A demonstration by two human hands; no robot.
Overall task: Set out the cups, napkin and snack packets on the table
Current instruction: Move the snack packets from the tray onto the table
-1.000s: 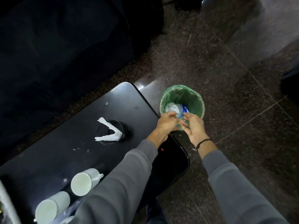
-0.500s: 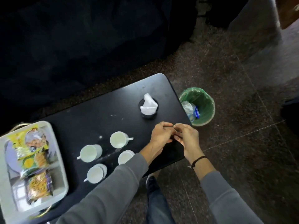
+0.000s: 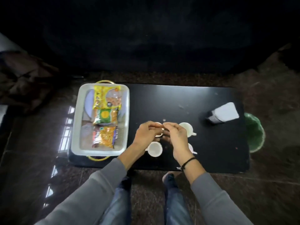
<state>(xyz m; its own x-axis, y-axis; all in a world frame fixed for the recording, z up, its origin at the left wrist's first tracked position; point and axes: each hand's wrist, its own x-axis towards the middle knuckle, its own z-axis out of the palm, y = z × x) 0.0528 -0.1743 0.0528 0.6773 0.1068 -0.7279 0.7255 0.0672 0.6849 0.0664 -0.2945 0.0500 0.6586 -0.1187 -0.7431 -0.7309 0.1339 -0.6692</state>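
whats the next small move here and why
Probably the left hand should reach to the tray and lift the nearest snack packet. All three packets still lie in the tray, while the cups and the napkin already stand on the table. Both hands meet fingertip to fingertip above the cups; whether they pinch anything is unclear.

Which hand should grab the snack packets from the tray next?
Likely left. The left hand is nearer the tray, which holds the packets at the left end of the table; the right hand is over the cups, farther away.
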